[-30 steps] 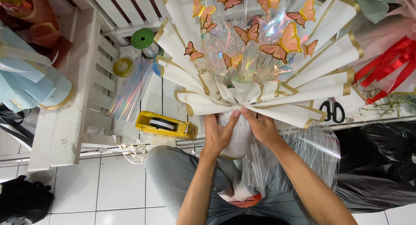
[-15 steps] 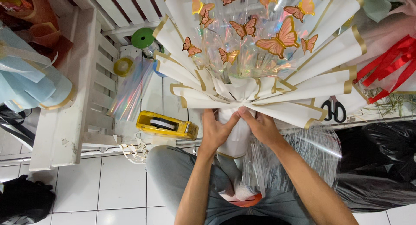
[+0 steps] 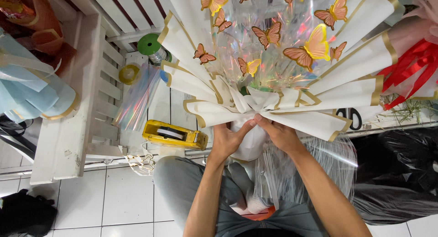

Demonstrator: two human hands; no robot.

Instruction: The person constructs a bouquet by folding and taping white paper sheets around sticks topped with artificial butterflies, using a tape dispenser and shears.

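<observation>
1. The bouquet fans out above both hands, its gathered neck caught between them, just right of the yellow tape dispenser.
2. The left hand is curled shut round the left side of the neck; the right hand is closed on the right side, and the fingertips of both meet at the top of the white stem wrap.
3. The bouquet's wrap is stiff white paper with gold edges, folded in pointed layers round crinkled iridescent film dotted with orange and yellow paper butterflies.
4. The dispenser lies on a white slatted wooden bench; beside it are a roll of iridescent film and a green ribbon spool.
5. Below the dispenser, the floor is white tile.
</observation>
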